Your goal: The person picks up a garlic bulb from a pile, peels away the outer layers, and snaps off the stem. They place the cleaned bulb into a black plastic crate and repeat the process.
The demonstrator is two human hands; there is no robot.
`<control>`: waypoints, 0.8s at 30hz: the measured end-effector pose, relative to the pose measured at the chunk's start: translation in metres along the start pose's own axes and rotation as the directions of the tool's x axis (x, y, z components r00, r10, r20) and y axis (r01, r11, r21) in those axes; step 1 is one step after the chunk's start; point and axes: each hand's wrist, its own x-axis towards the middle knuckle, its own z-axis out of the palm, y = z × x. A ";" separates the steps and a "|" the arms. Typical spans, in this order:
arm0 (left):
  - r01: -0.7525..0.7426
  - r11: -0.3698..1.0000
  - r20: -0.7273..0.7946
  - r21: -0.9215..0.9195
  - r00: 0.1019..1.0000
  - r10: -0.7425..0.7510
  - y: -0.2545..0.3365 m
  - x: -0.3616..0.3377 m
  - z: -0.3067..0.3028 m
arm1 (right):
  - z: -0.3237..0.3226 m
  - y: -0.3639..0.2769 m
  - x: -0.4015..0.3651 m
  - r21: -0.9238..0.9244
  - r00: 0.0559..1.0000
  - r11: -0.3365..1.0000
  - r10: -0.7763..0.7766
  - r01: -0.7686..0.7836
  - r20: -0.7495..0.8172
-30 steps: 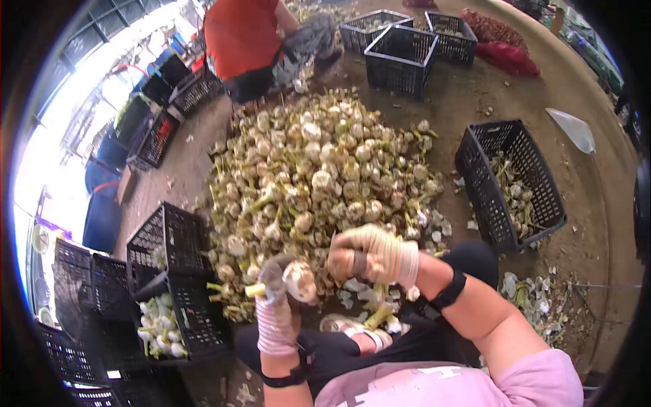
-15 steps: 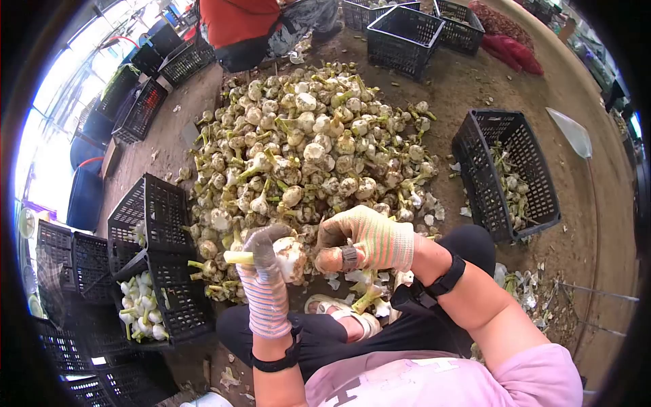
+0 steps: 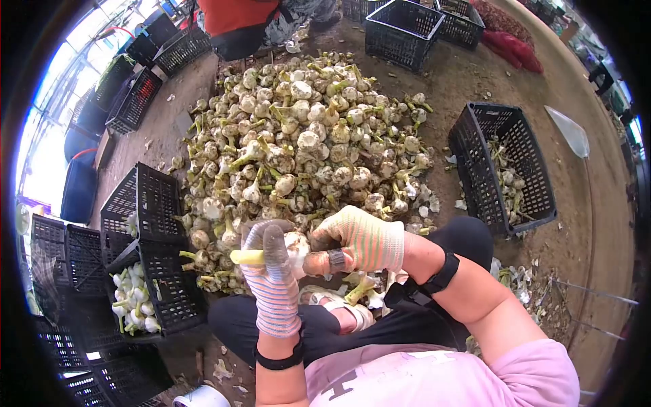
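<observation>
A garlic bulb [image 3: 296,249] with a cut green stem is wrapped by the fingers of my gloved left hand [image 3: 270,271]; its stem sticks out to the left between them. My gloved right hand [image 3: 356,239] touches the bulb's right side, its fingers curled, with a dark band round the thumb. Whether those fingers hold anything else is hidden. Just beyond both hands lies a large heap of soil-stained garlic bulbs [image 3: 308,139]. Peeled bits and a bulb with a green stem [image 3: 363,290] lie below my right hand, near my sandal.
At the left, a black crate [image 3: 169,288] holds cleaner white garlic [image 3: 135,302]. Another crate [image 3: 502,166] with some garlic stands at the right. More crates [image 3: 403,34] are at the back, near a person in red [image 3: 237,17]. A white bucket [image 3: 202,397] is at the bottom.
My right hand has moved left until it meets the bulb in my left hand. The view has shifted slightly, so the heap and crates appear a little higher and further left.
</observation>
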 end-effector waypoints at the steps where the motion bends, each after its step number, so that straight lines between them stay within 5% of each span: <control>1: 0.038 0.999 0.006 -0.030 0.999 -0.038 0.004 -0.002 0.001 | -0.002 -0.005 -0.001 0.038 0.999 0.999 -0.033 0.033 -0.001; 3: 0.081 0.995 0.010 -0.059 0.997 -0.080 0.008 -0.004 0.000 | -0.004 -0.010 -0.003 0.080 0.998 0.995 -0.064 0.064 0.001; 6: 0.101 0.991 0.073 -0.090 0.993 -0.095 0.010 -0.005 -0.006 | -0.008 -0.015 -0.003 0.065 0.994 0.992 0.107 -0.108 0.008; 9: 0.097 0.985 0.127 -0.146 0.989 -0.079 0.008 -0.003 -0.018 | -0.005 -0.005 0.000 0.352 0.986 0.933 0.123 -0.076 -0.114; 13: -0.166 0.985 0.290 0.051 0.946 0.145 0.009 0.004 -0.020 | -0.006 -0.021 0.001 0.112 0.972 0.966 0.227 -0.233 0.066; 16: -0.253 0.954 0.386 0.161 0.906 0.175 0.008 0.005 -0.023 | -0.002 -0.010 0.004 0.144 0.980 0.971 0.182 -0.191 0.075; 17: -0.249 0.954 0.387 0.165 0.906 0.170 0.010 0.005 -0.024 | -0.006 -0.021 0.004 0.022 0.963 0.968 0.246 -0.250 0.113; 24: -0.159 0.983 0.454 0.095 0.885 0.100 0.003 0.003 -0.030 | -0.009 -0.008 0.004 0.045 0.973 0.994 0.087 -0.098 0.212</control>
